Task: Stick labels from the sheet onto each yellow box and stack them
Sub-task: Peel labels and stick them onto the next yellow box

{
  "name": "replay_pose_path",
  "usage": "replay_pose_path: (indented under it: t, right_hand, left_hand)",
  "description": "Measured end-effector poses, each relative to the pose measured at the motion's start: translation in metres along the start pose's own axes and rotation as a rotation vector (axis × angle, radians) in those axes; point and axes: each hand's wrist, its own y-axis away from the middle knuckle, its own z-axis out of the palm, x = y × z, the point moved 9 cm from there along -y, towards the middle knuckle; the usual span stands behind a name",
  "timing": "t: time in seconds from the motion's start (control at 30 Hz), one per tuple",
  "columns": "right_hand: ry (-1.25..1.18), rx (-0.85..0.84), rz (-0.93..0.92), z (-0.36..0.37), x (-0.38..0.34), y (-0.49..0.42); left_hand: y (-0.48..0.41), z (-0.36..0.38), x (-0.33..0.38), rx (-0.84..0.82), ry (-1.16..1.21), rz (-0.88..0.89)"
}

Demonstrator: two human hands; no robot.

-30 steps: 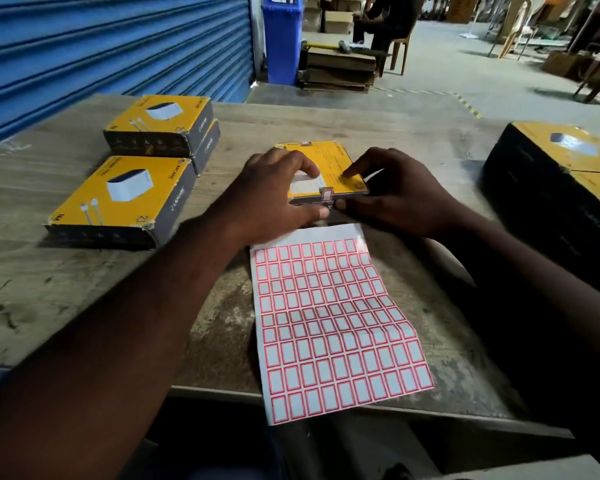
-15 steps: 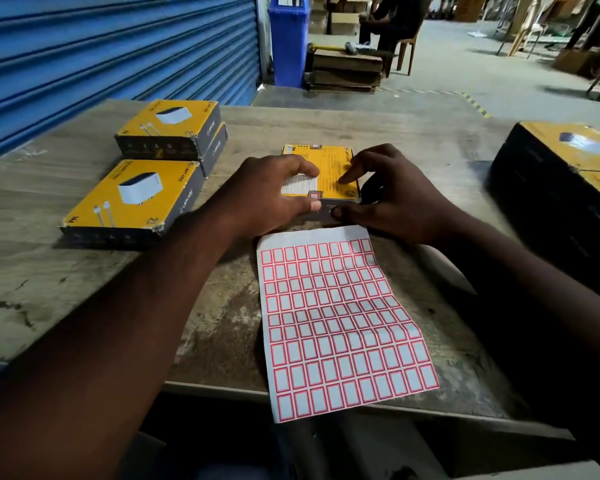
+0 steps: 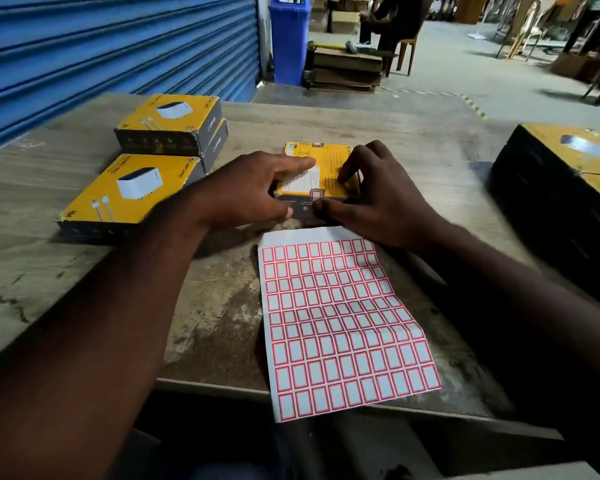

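A small yellow box (image 3: 326, 157) lies on the wooden table (image 3: 413, 150) in front of me, printed back face up. My left hand (image 3: 253, 192) grips its left part, index finger across the top and thumb on the dark front side. My right hand (image 3: 378, 199) pinches its right part, fingertips arched on the top and thumb against the front side. A red-bordered label (image 3: 316, 195) sits over the front top edge between my thumbs. The label sheet (image 3: 336, 323) lies flat just below the box and reaches past the table's near edge.
To the left, two yellow boxes are stacked (image 3: 170, 123), and one more yellow box (image 3: 129, 192) lies in front of them. A large dark pack with yellow-topped boxes (image 3: 568, 181) stands at the right. Behind are a blue shutter (image 3: 101, 46) and a blue bin (image 3: 288, 36).
Both hands stay on the middle box. My right fingertips have settled further onto its top face, and the label now shows at the front edge between my thumbs.
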Motion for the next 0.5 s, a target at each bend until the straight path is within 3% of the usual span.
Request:
replay_pose_path:
  t: [0.3, 0.5]
  right_hand:
    - [-0.089, -0.078, -0.040, -0.002, 0.008, 0.000]
    - [-0.096, -0.064, -0.005, -0.001, 0.010, -0.001]
  left_hand:
    - [0.003, -0.005, 0.013, 0.262, -0.094, -0.009]
    - [0.002, -0.005, 0.010, 0.193, -0.031, -0.006]
